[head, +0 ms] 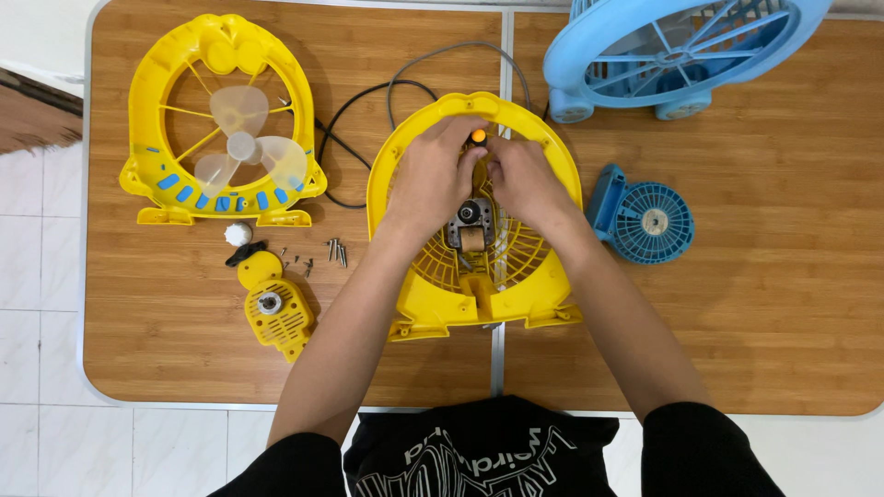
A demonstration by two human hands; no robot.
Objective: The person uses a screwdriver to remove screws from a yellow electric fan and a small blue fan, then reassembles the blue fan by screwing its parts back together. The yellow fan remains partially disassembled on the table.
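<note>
At the far left of the worktop (138,368) lies a yellow front grille (221,124) with its pale blade (244,147) still resting inside it, already split from the rest of the fan. Near it sit a white knob (238,234), a small yellow motor cover (274,308) and a scatter of loose screws (318,255), all taken off and set aside.

In the middle lies the yellow rear housing (474,304), its bare motor (470,224) exposed. The left hand (433,175) and right hand (523,179) are pressed close together over its far rim, fingers curled around a small orange-tipped part (478,136); whether they pinch it or only touch it cannot be told. By the look of things, disassembly is well along, with the motor and this part still in place.

To the right lie a small blue cover (645,219) and, farther off, a blue fan (672,51).
</note>
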